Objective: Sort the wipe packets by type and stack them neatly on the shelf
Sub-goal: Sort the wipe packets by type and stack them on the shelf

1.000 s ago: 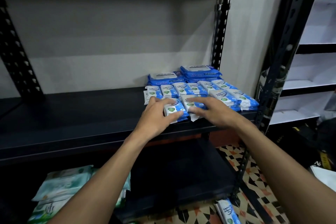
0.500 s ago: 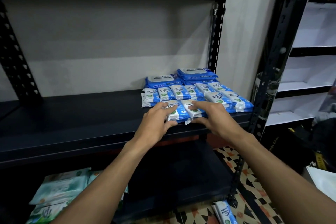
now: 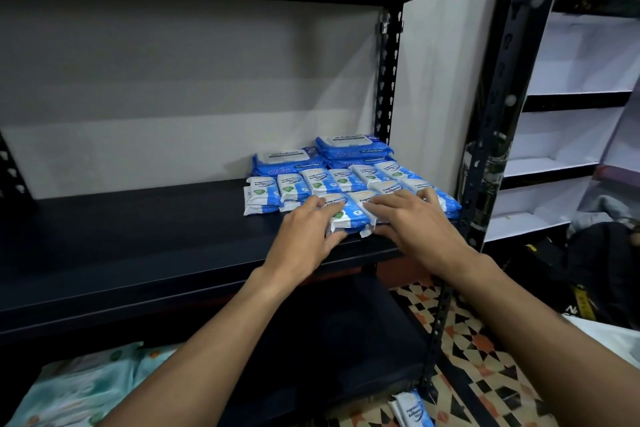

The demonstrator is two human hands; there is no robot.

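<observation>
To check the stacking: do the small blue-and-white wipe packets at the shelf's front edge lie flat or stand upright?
Flat. The small blue-and-white wipe packets lie with printed faces up on the black metal shelf.

Blue-and-white wipe packets [image 3: 349, 211] lie flat in rows on the dark shelf [image 3: 138, 239]
</observation>
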